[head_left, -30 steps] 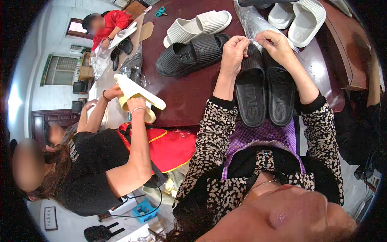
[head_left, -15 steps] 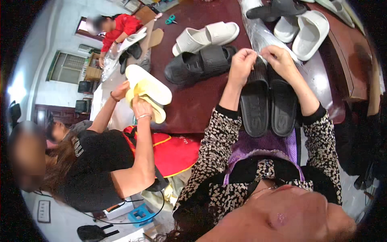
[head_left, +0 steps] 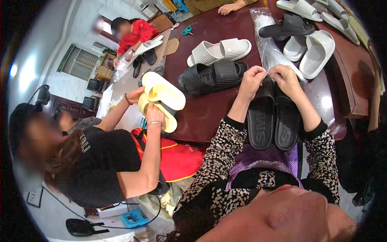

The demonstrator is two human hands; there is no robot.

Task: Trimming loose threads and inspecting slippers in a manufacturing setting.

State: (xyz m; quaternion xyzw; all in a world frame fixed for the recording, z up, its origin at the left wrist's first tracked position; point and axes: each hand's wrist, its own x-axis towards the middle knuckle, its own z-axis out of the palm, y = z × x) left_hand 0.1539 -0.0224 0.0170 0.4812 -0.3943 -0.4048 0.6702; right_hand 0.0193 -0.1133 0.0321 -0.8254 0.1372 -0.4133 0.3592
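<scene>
Dark reddish-brown wood makes up the tabletop (head_left: pixel 209 117), which runs away from the person and carries slippers in several colours. Both hands meet at the far ends of a pair of black slippers (head_left: pixel 274 121) that lies side by side, soles up, with the near ends resting toward the person's lap. The left hand (head_left: pixel 252 80) is closed in a pinch at the top edge of the left slipper, and the right hand (head_left: pixel 285 78) is closed the same way just beside it; what the fingertips pinch looks like the edge of a clear plastic bag (head_left: pixel 271 50), though the exact grip is too small to tell. That bag stretches away from the hands across the tabletop. Just left of the hands lies another black pair (head_left: pixel 213 76), and beyond it a white pair (head_left: pixel 219 51). To the right of the bag sit more white slippers (head_left: pixel 310 52), with a single black slipper (head_left: pixel 287 27) above them. Green-handled scissors (head_left: pixel 186 30) lie farther off. On the left a co-worker in a black shirt (head_left: pixel 100 161) holds a pale yellow slipper (head_left: pixel 161 99) in both hands, and a person in red (head_left: pixel 135 34) works at the far end.
</scene>
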